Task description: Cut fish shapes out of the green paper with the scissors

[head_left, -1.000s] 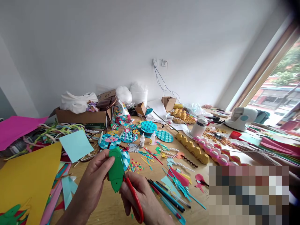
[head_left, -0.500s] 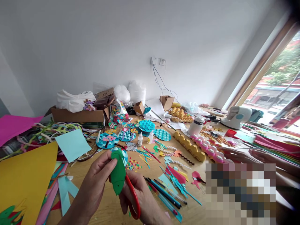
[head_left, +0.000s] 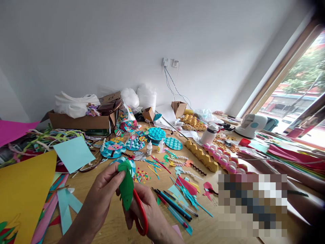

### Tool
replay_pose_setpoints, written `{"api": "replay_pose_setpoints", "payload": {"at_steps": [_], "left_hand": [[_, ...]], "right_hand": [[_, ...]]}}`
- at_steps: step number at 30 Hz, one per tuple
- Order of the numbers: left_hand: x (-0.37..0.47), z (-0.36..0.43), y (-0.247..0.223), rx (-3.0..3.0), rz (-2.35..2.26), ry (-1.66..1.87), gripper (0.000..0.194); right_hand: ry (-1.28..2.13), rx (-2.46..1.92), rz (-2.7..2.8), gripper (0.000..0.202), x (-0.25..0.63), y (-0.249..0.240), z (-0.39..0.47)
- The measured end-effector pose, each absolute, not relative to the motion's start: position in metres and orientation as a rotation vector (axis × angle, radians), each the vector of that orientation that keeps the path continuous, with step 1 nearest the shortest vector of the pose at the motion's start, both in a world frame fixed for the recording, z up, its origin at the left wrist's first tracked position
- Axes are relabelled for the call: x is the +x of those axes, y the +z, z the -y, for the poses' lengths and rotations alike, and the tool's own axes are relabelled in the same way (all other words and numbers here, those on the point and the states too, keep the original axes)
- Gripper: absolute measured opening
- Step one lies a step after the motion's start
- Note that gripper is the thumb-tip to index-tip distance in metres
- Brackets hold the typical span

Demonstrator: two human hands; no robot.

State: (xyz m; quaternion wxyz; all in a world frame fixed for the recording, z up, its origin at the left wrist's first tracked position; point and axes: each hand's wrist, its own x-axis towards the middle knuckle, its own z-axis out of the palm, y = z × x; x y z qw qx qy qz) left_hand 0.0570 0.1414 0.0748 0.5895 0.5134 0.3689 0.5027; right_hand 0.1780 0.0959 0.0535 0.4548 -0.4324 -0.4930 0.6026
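Note:
My left hand [head_left: 105, 188] pinches the upper end of a green paper fish shape [head_left: 126, 186] between thumb and fingers. On the right, my right hand [head_left: 147, 206] has its fingers through the handles of red scissors [head_left: 143, 217], close behind the lower part of the green paper. The scissor blades are hidden behind the paper and fingers. Beyond my hands lie small coloured paper scraps [head_left: 142, 176] and round blue paper-scale pieces [head_left: 113, 149].
Pens [head_left: 175, 206] and blue strips [head_left: 190, 195] lie right of my hands. Two glue bottles [head_left: 149, 148] stand farther back, near a yellow egg-carton strip [head_left: 201, 156]. Yellow paper [head_left: 25, 189] is at left. Another person's arm [head_left: 291, 171] reaches in at right.
The view has shifted slightly, so the table items sit a little farther left and higher. Both my hands keep their hold, and the green paper's upper end looks more curled.

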Motion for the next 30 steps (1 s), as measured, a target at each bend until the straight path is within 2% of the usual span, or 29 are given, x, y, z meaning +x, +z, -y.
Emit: {"api": "replay_pose_setpoints", "payload": {"at_steps": [6, 23, 30], "left_hand": [[0.059, -0.141, 0.073, 1.168, -0.895, 1.150, 0.018], [0.064, -0.139, 0.070, 1.141, -0.903, 1.129, 0.020], [0.064, -0.139, 0.072, 1.168, -0.876, 1.150, 0.018]], "right_hand": [[1.471, -1.059, 1.199, 0.051, 0.177, 0.049, -0.096], [1.403, -0.964, 1.178, 0.064, 0.175, 0.034, -0.096], [1.420, -0.923, 1.177, 0.059, 0.177, 0.036, -0.096]]}}
